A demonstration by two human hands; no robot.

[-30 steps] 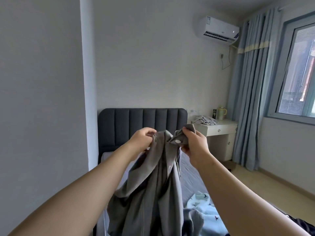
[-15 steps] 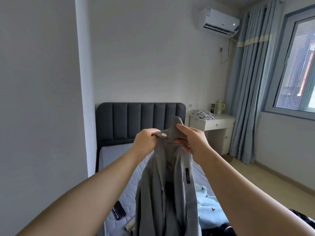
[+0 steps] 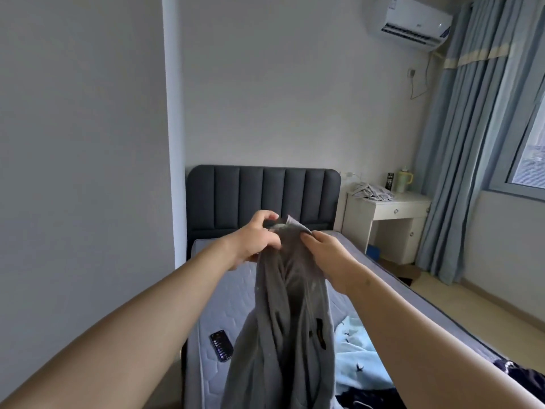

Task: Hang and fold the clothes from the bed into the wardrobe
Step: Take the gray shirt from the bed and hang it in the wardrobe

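A grey shirt [image 3: 283, 326] hangs in the air above the bed [image 3: 212, 290], held up by its collar. My left hand [image 3: 256, 237] pinches the collar from the left, fingers curled round the fabric. My right hand [image 3: 324, 252] grips the shirt just below the collar on the right. The shirt's body drapes down to the bottom edge of the frame. A light blue patterned garment [image 3: 359, 358] lies on the mattress to the right, and a dark garment [image 3: 519, 376] lies at the bottom right. No wardrobe is in view.
A black phone [image 3: 221, 345] lies on the mattress left of the shirt. The dark padded headboard [image 3: 262, 193] stands against the back wall. A white bedside desk [image 3: 389, 216] carries crumpled cloth and a jug. Blue curtains [image 3: 472, 143] and a window are at right.
The view has tilted down, showing more of the mattress and the phone. My hands have shifted along the collar, and the shirt now hangs as a narrower bunch.
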